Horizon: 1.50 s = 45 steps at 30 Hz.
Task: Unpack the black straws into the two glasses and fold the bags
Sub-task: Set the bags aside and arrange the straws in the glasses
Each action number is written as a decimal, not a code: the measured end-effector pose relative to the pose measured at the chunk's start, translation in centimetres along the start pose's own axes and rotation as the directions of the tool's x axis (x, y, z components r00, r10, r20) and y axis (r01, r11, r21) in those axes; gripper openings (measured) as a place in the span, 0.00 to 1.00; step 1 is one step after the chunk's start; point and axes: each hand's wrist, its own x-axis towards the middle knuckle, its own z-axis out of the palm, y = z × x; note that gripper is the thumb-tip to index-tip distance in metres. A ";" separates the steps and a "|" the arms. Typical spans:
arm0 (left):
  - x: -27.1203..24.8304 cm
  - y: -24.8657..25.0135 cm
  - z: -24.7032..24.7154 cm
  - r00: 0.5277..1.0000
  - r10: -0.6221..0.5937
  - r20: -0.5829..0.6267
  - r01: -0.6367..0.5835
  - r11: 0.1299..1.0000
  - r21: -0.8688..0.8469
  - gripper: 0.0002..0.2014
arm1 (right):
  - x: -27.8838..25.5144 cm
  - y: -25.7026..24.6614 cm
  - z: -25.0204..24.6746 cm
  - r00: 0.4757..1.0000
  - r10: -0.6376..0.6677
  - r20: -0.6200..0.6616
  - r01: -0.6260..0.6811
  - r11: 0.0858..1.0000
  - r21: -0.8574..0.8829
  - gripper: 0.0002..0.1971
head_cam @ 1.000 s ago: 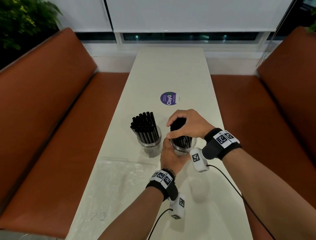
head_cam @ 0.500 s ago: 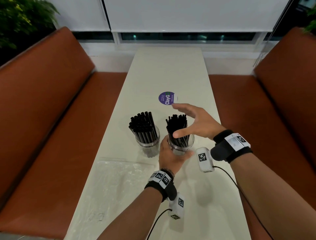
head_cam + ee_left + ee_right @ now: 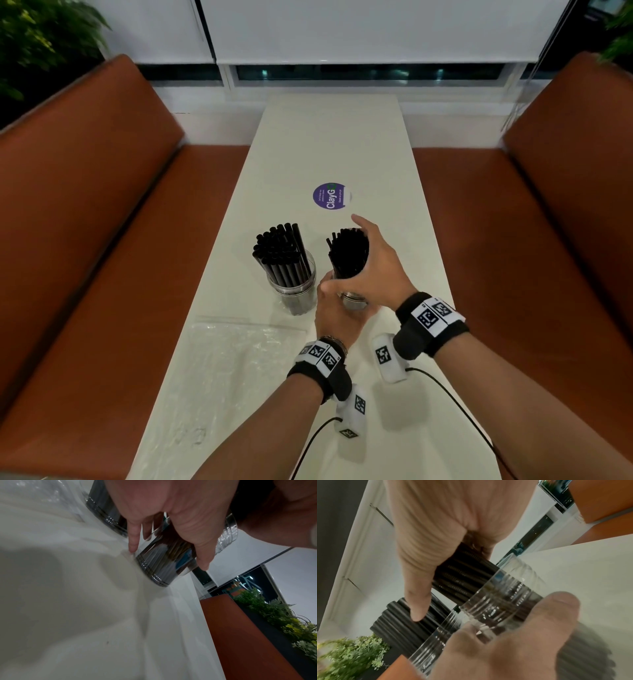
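Note:
Two clear glasses stand mid-table, both filled with black straws. The left glass (image 3: 295, 291) with its straws (image 3: 279, 250) stands untouched. My left hand (image 3: 337, 318) grips the right glass (image 3: 354, 303) from the near side; its fingers (image 3: 202, 550) wrap the ribbed wall (image 3: 163, 563). My right hand (image 3: 373, 263) curls round the straw bundle (image 3: 347, 253) above that glass from the right, thumb near the rim. In the right wrist view the palm (image 3: 433, 534) lies against the straws (image 3: 465, 577). A flat clear plastic bag (image 3: 233, 359) lies on the table at the near left.
A round purple sticker (image 3: 330, 196) sits on the white table (image 3: 329, 137) beyond the glasses. Brown bench seats (image 3: 102, 240) flank the narrow table on both sides. Cables trail from my wrist cameras across the near right of the table.
My right hand lifted off the top of the straws, opened, then came back and wrapped round the bundle from the right. My left hand kept hold of the right glass.

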 end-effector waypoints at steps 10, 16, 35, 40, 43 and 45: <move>-0.5 1.0 -0.3 0.997 -0.039 -0.070 0.042 0.998 0.049 0.48 | 3.4 0.3 -1.9 0.987 -0.057 0.153 0.061 0.998 -0.023 0.39; -0.8 1.1 -0.5 0.997 -0.037 -0.061 0.040 0.998 0.050 0.48 | 3.5 0.7 -2.1 0.984 -0.049 0.172 0.050 0.999 0.000 0.42; -2.0 0.4 -1.0 0.990 -0.137 0.015 0.136 0.988 0.066 0.62 | 3.7 0.5 -3.3 0.969 -0.054 0.240 0.055 0.998 0.000 0.53; -2.8 0.6 -1.5 0.989 -0.145 0.036 0.143 0.988 0.059 0.64 | 3.5 0.4 -3.8 0.969 -0.039 0.246 0.032 0.999 0.031 0.58; -3.3 0.6 -1.6 0.986 -0.158 0.042 0.156 0.987 0.046 0.66 | 3.2 0.4 -4.4 0.968 -0.021 0.249 0.009 0.999 0.048 0.61; -3.8 0.7 -1.9 0.983 -0.174 0.053 0.172 0.984 0.037 0.68 | 2.8 0.3 -5.0 0.969 -0.012 0.245 -0.003 0.998 0.060 0.61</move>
